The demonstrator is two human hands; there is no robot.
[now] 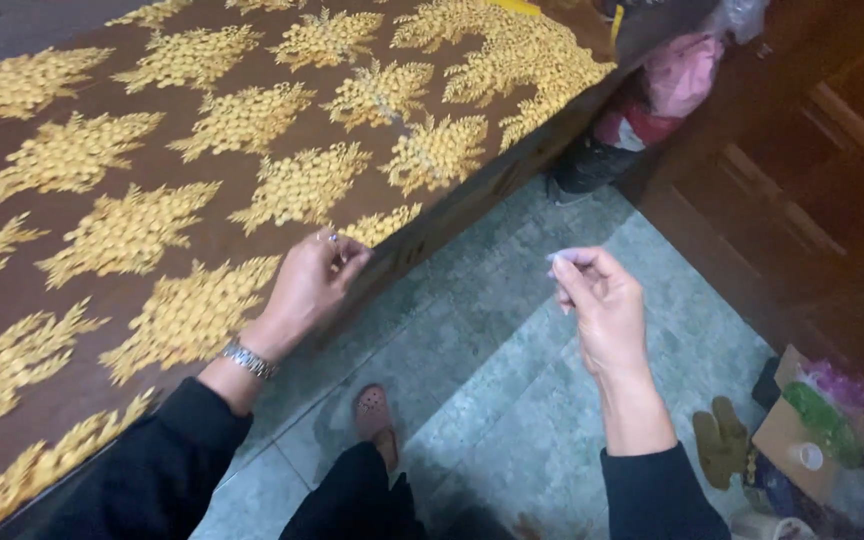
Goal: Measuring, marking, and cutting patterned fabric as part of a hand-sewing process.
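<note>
A brown cloth (202, 120) with gold beaded leaf patterns lies stretched over a frame that fills the left and top of the head view. My left hand (310, 287), with a metal watch on the wrist, rests at the cloth's near edge and pinches something small there, possibly a needle. My right hand (600, 300) is raised over the floor, apart from the cloth, with thumb and forefinger pinched together on something thin and pale, perhaps a thread; I cannot make it out.
Grey-green floor tiles (512, 370) lie below, with my foot in a pink sandal (376, 412). A cardboard box with bags and small items (812, 430) sits at the right. Dark wooden furniture (802, 150) stands along the right; a pink bundle (677, 75) lies at top.
</note>
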